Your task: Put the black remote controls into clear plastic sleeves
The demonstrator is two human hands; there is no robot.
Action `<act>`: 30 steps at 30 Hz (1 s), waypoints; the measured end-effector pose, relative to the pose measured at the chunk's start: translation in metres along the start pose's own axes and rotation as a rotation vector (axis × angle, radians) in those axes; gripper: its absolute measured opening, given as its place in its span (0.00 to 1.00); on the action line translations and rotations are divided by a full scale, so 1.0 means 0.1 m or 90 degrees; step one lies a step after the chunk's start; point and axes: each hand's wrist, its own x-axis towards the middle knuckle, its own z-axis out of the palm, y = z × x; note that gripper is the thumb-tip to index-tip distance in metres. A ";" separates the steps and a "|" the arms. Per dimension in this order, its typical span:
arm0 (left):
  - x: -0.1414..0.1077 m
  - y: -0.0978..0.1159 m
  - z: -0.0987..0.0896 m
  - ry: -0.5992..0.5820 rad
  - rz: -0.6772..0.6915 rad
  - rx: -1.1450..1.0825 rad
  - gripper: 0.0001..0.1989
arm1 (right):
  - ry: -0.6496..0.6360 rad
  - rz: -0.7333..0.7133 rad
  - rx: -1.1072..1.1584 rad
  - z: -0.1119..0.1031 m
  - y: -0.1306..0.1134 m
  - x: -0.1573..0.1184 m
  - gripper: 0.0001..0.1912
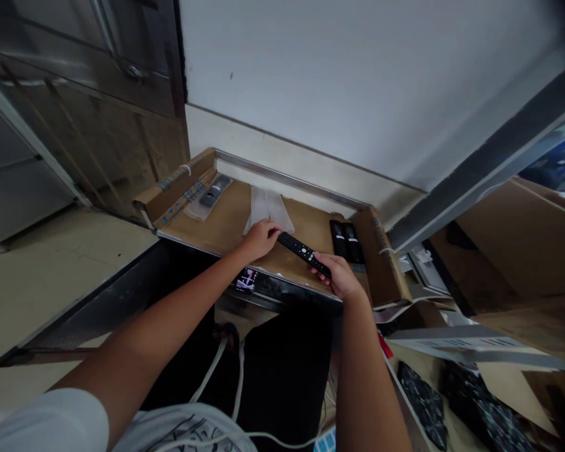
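The black remote control (304,251) is held above the cardboard lining (308,220), buttons up. The right hand (339,274) grasps its near end, thumb on top; a hold on the side edges would steady it without pressing keys. The left hand (262,240) has its fingertips drawn together at the far end; whether they pinch it cannot be told. A light touch there would avoid twisting it. White plastic sleeves (267,206) lie beyond the remote control, a bagged remote (215,190) farther left, two black remotes (353,242) to its right.
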 end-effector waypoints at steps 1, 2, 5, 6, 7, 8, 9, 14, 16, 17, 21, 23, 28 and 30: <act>0.00 0.00 0.00 -0.001 0.003 0.000 0.08 | 0.007 -0.002 0.005 0.01 0.00 0.00 0.25; -0.01 0.01 -0.01 0.000 0.007 0.000 0.08 | 0.015 -0.005 0.010 0.01 0.00 0.00 0.25; -0.01 0.02 -0.01 0.010 0.022 -0.003 0.08 | 0.032 -0.005 0.015 0.03 0.00 0.00 0.25; -0.02 0.02 0.00 0.014 0.026 -0.006 0.08 | 0.033 -0.005 0.012 0.03 0.00 0.00 0.25; -0.02 0.01 0.00 0.019 0.029 -0.008 0.08 | 0.034 -0.006 0.008 0.04 0.00 0.00 0.25; -0.02 0.01 0.01 0.022 0.032 -0.010 0.07 | 0.035 -0.007 0.003 0.04 0.00 0.00 0.25; -0.02 0.00 0.01 0.022 0.035 -0.012 0.07 | 0.035 -0.009 -0.002 0.05 0.00 0.00 0.25; -0.02 -0.02 0.04 0.022 0.037 -0.009 0.06 | 0.032 -0.022 -0.048 0.11 -0.01 0.01 0.25; -0.01 -0.02 0.04 0.026 0.034 -0.010 0.07 | 0.033 -0.028 -0.059 0.15 -0.01 0.01 0.26; -0.02 -0.02 0.04 0.027 0.032 -0.011 0.07 | 0.034 -0.031 -0.059 0.17 0.00 0.01 0.26; -0.02 -0.01 0.03 0.028 0.032 -0.037 0.07 | 0.055 -0.038 -0.056 0.22 0.00 0.00 0.27; -0.02 -0.01 0.04 0.021 0.040 -0.058 0.07 | 0.063 -0.047 -0.055 0.26 -0.01 -0.01 0.28; -0.03 0.00 0.04 -0.002 0.058 -0.116 0.07 | 0.046 -0.063 -0.020 0.39 -0.08 -0.03 0.36; -0.05 0.03 0.02 -0.023 0.075 -0.136 0.07 | 0.050 -0.059 -0.007 0.47 -0.10 -0.04 0.39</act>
